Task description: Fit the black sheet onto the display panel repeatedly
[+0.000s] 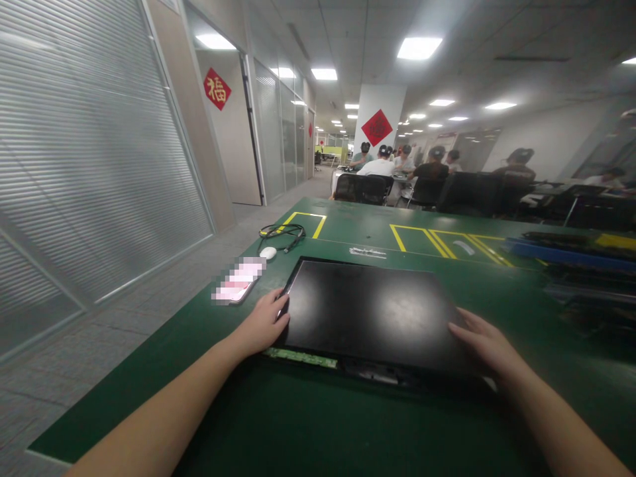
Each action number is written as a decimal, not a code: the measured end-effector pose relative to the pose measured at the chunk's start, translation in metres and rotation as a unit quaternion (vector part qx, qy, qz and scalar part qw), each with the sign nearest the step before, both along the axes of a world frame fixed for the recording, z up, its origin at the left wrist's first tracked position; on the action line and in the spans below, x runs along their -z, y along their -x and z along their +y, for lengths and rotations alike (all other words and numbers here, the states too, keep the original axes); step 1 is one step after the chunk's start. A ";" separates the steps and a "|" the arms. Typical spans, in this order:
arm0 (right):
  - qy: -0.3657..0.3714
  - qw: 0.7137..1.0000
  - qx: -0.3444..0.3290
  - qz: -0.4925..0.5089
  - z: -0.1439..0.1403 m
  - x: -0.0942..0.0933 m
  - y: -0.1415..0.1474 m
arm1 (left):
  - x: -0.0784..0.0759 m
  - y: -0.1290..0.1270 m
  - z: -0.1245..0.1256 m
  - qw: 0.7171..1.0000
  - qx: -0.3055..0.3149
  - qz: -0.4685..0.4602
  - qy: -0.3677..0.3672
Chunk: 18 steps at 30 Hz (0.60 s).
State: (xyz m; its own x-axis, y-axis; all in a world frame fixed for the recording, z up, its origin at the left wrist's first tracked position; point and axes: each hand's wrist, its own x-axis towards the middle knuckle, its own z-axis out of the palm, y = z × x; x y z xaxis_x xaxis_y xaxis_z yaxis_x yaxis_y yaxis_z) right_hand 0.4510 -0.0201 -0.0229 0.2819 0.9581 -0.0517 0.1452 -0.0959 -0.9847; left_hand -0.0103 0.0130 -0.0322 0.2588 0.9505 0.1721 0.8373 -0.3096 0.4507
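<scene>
Black and glossy, the flat rectangular display panel (372, 315) lies on the green work table (308, 424), a strip of green circuit board (301, 358) showing at its near edge. The left hand (263, 324) grips its near left edge; the right hand (484, 344) rests fingers flat on its near right corner. Left of it lies a phone (238, 281), blurred out; beyond that a small white mouse (267, 252) and a coiled black cable (283, 233). Dark trays (571, 255) crowd the far right.

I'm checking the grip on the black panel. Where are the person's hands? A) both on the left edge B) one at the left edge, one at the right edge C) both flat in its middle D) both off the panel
B: the left hand grips the black panel at its left edge, and the right hand rests at its right edge.
</scene>
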 end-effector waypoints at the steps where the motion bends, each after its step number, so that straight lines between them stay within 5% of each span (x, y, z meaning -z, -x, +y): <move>1: 0.012 1.000 -0.002 0.003 0.000 0.000 0.000 | 0.001 0.000 0.000 1.000 -0.001 -0.002 -0.002; 9: 0.028 1.000 -0.010 -0.007 0.000 0.000 -0.001 | -0.016 -0.002 -0.011 0.997 0.060 -0.025 -0.049; 18: 0.030 0.999 0.012 -0.011 0.001 0.002 -0.003 | -0.029 0.005 -0.014 0.982 0.185 -0.028 0.026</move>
